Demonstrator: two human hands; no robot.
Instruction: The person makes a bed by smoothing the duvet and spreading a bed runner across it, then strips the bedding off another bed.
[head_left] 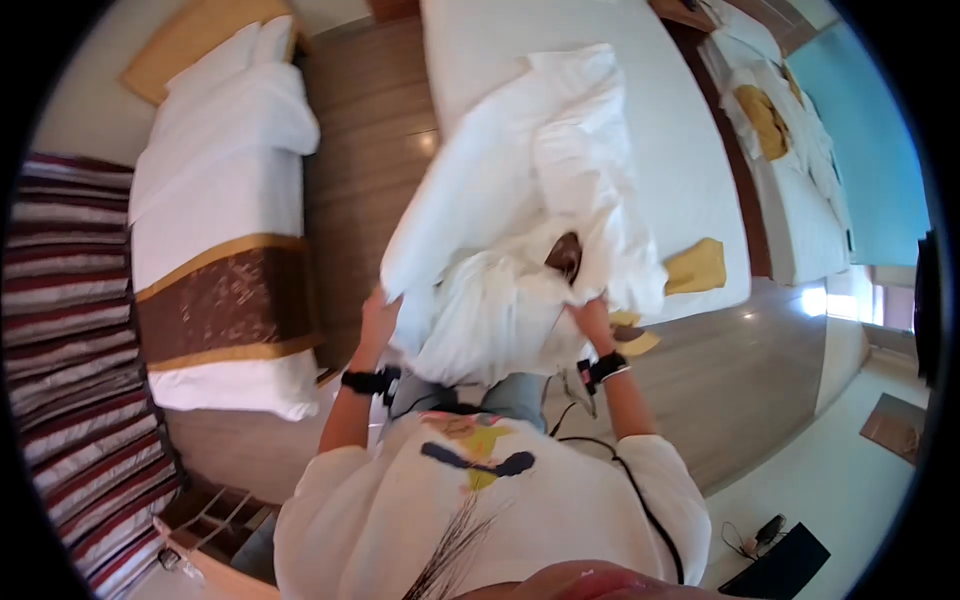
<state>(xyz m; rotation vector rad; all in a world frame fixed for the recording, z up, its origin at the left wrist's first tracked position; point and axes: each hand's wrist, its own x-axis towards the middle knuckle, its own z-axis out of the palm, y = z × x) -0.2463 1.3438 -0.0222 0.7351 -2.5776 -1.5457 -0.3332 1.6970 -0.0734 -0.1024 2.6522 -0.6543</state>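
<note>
L hand (377,318) & R hand (594,319), reaching fwd & apart, each grasp the duvet (480,165) by its near side, fingertips prob. curled under (partly hidden), w/ it bunched over bed (685,150) end.

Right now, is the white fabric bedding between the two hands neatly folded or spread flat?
Neither: the white fabric bedding lies bunched, its creased near end heaped between the left hand and right hand.
</note>
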